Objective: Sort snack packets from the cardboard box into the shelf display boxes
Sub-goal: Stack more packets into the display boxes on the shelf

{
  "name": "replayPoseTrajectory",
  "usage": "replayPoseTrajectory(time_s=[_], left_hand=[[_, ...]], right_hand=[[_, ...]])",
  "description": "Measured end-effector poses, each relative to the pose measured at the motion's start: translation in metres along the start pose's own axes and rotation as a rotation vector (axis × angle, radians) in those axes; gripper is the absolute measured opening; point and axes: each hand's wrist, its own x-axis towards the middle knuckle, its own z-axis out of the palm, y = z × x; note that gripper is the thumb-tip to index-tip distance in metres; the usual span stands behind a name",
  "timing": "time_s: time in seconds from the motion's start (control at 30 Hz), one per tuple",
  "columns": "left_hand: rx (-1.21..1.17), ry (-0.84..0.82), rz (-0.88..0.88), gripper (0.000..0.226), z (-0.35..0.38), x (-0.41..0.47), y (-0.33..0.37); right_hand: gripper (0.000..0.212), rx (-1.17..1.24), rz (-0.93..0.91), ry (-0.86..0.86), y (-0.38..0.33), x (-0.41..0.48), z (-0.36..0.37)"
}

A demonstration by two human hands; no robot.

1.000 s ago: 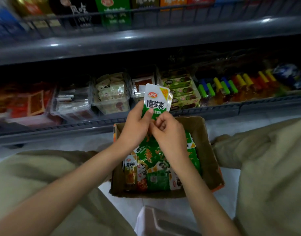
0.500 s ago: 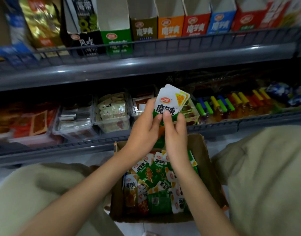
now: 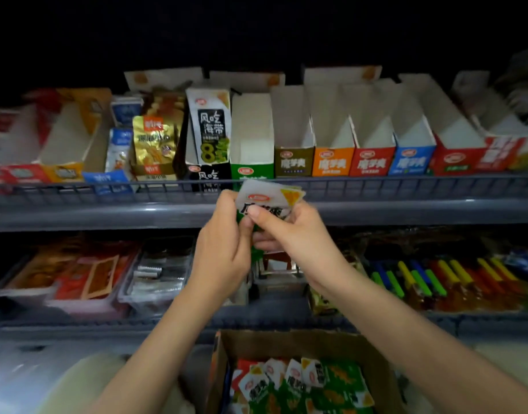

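Clearly, I see the left hand (image 3: 224, 252) and right hand (image 3: 292, 231) pinching a thin stack of glossy white-and-green packets (image 3: 268, 198) before the grey shelf rail (image 3: 107, 210), under the green display box (image 3: 252, 171), above the cardboard box (image 3: 286, 342).

The left hand (image 3: 224, 249) and right hand (image 3: 289, 231) together pinch a small stack of snack packets (image 3: 268, 197) just below the front of the green display box (image 3: 252, 170). Right of that box stand brown, orange, red and blue display boxes (image 3: 333, 161). Well below it sits the cardboard box (image 3: 286, 339), holding more packets (image 3: 301, 380).
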Motion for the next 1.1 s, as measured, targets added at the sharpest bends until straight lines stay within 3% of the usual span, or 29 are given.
replayPoseTrajectory(time_s=[0.17,0.33,0.5,0.63,0.77,0.97,1.1], left_hand=[[0.047,0.068,0.141,0.030,-0.003,0.020,-0.005],[0.291,0.154,-0.029,0.054,0.006,0.041,-0.025],[0.614,0.112,0.002,0.042,0.020,0.060,-0.040],[0.584,0.173,-0.060,0.023,0.021,0.070,-0.049],[0.571,0.155,-0.058,0.023,0.025,0.074,-0.053],[0.553,0.151,-0.060,0.021,0.025,0.075,-0.058],[0.557,0.161,-0.046,0.018,0.027,0.075,-0.060]], right_hand=[[0.025,0.004,-0.222,0.059,-0.022,0.020,-0.006],[0.009,0.237,-0.410,0.187,-0.067,0.054,-0.015],[0.010,0.240,-0.422,0.320,-0.073,0.114,-0.012],[0.022,-0.044,-0.406,0.300,-0.061,0.149,-0.014],[0.031,-0.399,-0.342,0.273,-0.055,0.178,-0.015],[0.037,-1.132,-0.345,0.410,-0.059,0.197,-0.009],[0.057,-1.289,-0.463,0.484,-0.058,0.197,-0.011]])
